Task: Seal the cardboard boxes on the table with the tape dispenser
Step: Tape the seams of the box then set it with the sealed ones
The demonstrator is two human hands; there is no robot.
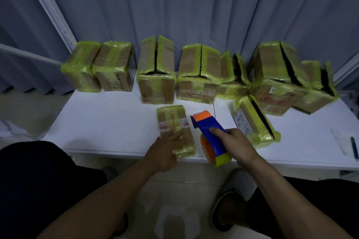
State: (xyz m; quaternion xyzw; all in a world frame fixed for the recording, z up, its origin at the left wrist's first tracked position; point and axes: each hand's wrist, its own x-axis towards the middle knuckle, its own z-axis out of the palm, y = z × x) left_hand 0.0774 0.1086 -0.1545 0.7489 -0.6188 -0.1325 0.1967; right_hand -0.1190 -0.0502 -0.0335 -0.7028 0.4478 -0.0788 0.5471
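A small flat cardboard box wrapped in yellow-green tape lies near the table's front edge. My left hand rests on its near end, fingers laid over the top. To its right my right hand grips the blue and orange tape dispenser, index finger stretched along its blue body. The dispenser's orange head points away from me, just right of the box, and its yellow tape roll hangs over the table edge.
Several taped cardboard boxes stand in a row along the back of the white table, some with open top seams. Another box lies on its side at the right. A pen lies on paper far right.
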